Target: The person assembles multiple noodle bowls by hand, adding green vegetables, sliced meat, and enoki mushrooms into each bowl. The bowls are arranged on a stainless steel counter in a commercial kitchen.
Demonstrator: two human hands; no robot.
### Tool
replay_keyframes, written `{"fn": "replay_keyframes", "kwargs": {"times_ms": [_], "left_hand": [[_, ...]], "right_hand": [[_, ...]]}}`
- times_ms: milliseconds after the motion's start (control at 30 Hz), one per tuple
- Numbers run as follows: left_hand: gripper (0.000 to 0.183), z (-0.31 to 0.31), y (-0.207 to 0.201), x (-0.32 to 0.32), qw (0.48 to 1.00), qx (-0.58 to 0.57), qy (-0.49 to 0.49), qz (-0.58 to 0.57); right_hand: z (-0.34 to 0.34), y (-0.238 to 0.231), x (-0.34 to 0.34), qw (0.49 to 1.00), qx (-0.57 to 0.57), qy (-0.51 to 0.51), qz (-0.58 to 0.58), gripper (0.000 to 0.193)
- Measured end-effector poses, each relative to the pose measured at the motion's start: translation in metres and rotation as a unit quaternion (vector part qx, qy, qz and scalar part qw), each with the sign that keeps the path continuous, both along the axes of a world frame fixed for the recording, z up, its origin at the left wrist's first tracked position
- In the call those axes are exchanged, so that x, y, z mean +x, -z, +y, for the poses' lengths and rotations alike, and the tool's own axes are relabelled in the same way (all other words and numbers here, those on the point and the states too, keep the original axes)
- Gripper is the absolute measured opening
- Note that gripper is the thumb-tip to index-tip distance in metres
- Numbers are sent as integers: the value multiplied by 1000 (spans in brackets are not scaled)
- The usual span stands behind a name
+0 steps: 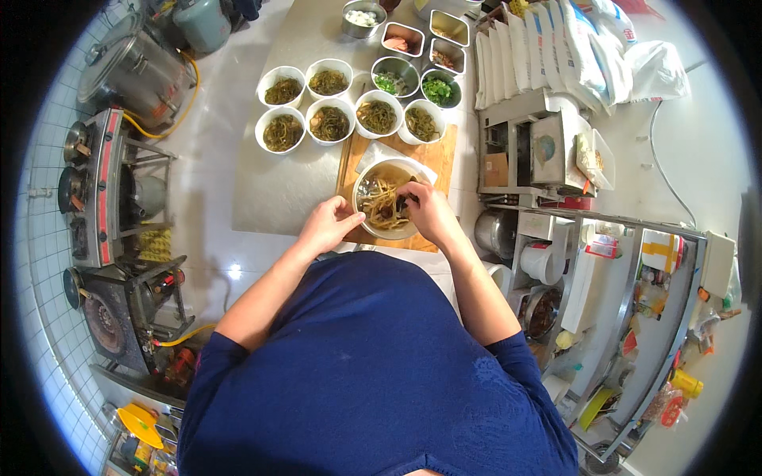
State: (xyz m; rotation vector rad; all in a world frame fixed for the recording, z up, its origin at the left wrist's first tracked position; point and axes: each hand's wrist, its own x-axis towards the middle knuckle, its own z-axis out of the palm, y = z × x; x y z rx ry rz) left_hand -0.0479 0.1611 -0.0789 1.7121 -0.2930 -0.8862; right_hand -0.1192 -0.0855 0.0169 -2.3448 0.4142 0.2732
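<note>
A round bowl (406,231) sits near the front of the wooden board, holding pale yellow strips and dark pieces in brownish liquid. My left hand (327,225) has its fingertips closed on the bowl's left rim. From the right, my right hand (429,211) reaches over the rim with bent fingers pressed together around something dark, which I cannot make out. Behind the bowl, several white tubs (329,120) filled with brownish-green strands stand in two rows. A whitish sheet (423,168) lies partly under the bowl.
The wooden board (349,170) rests on a steel table (262,190). Metal containers with chopped greens (436,90), pink food (402,40) and white pieces (362,17) stand at the back. Left is a gas stove (99,190); right are shelves (611,317) and stacked white sacks (548,51).
</note>
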Motion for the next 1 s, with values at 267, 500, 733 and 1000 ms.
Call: {"fn": "replay_keyframes", "kwargs": {"times_ms": [267, 500, 733, 1000], "left_hand": [[27, -1, -13, 1, 998, 41, 3, -51], [28, -4, -19, -5, 996, 73, -16, -48], [27, -6, -18, -11, 998, 36, -43, -29], [28, -6, -19, -9, 999, 19, -48, -10]], "right_hand": [[49, 57, 21, 936, -272, -220, 47, 35], [20, 76, 38, 952, -201, -212, 85, 23], [-10, 24, 9, 995, 36, -57, -67, 31], [-14, 9, 3, 997, 55, -47, 18, 36]]}}
